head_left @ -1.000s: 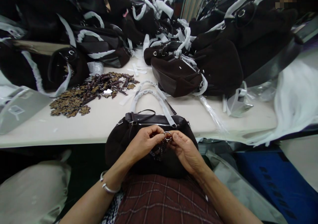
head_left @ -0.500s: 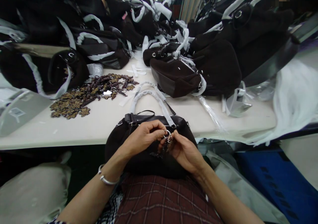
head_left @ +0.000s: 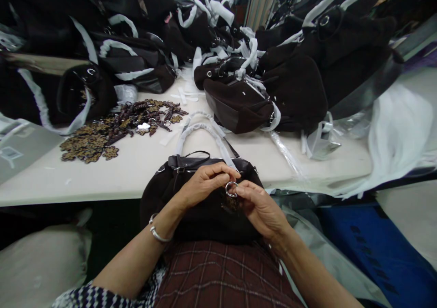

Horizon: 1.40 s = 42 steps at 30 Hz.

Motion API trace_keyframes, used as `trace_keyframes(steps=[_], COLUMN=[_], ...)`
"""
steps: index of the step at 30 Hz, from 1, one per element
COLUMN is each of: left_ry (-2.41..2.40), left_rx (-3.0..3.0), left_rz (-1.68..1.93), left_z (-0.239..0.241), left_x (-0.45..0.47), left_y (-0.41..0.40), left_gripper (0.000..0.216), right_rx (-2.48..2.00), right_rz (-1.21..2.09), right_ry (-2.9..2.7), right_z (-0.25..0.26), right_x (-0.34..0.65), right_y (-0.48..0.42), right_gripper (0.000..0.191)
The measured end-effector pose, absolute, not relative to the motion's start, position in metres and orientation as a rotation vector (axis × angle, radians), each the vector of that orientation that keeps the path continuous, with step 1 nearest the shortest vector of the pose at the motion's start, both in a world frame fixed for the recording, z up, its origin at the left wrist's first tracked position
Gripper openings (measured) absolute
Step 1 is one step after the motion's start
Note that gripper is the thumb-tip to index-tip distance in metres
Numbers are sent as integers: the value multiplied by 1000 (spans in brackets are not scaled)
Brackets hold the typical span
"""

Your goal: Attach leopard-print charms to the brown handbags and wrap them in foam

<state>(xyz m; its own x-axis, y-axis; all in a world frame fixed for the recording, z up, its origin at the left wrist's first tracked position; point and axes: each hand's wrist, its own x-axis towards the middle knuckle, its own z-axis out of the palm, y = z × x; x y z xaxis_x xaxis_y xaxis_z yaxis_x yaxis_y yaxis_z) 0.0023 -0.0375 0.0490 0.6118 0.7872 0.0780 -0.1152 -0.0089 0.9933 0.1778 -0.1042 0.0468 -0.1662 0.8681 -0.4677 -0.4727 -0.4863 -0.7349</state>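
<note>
A dark handbag (head_left: 205, 221) leans at the table's front edge against my lap, its white-wrapped handles (head_left: 201, 128) standing up. In front of it my right hand (head_left: 261, 205) pinches a silver ring (head_left: 231, 189) between thumb and fingers. A brown patterned bag charm (head_left: 231, 204) hangs from this ring, partly hidden and blurred. My left hand (head_left: 210, 180) is just above and left of the ring, its thumb and fingers drawn together. Whether anything is between those fingertips cannot be seen.
A pile of flower-shaped bag charms (head_left: 92, 141) lies on the white table (head_left: 143, 176) at the left. More dark handbags (head_left: 293, 89) are heaped along the back. White sheeting (head_left: 396, 135) hangs at the right, above a blue bag (head_left: 368, 248).
My left fingers have come off the ring's side and sit above it. The ring has turned to show its full circle and stays with my right hand. The view has shifted slightly.
</note>
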Motion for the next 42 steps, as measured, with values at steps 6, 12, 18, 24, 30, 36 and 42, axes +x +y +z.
trace_keyframes(steps=[6, 12, 18, 24, 30, 36, 42], left_ry=[817, 902, 1014, 968, 1136, 1114, 1186], left_rx=[1433, 1262, 1008, 1082, 1301, 873, 789], left_rz=[662, 697, 828, 669, 597, 635, 771], left_z=[54, 49, 38, 38, 15, -1, -5], left_x=[-6, 6, 23, 19, 26, 49, 62], left_y=[-48, -57, -74, -67, -44, -27, -20], left_gripper=[16, 14, 22, 25, 24, 25, 40], right_rx=[-1325, -1343, -1371, -1418, -1562, -1787, -1830], right_rz=[1596, 1580, 1440, 1308, 1304, 996, 854], right_ry=[-740, -830, -812, -816, -867, -1182, -1329], right_z=[44, 39, 29, 26, 32, 23, 17], right_x=[180, 179, 174, 181, 205, 212, 211], right_y=[-109, -118, -128, -128, -113, -90, -68], right_gripper=[25, 27, 25, 28, 33, 27, 20])
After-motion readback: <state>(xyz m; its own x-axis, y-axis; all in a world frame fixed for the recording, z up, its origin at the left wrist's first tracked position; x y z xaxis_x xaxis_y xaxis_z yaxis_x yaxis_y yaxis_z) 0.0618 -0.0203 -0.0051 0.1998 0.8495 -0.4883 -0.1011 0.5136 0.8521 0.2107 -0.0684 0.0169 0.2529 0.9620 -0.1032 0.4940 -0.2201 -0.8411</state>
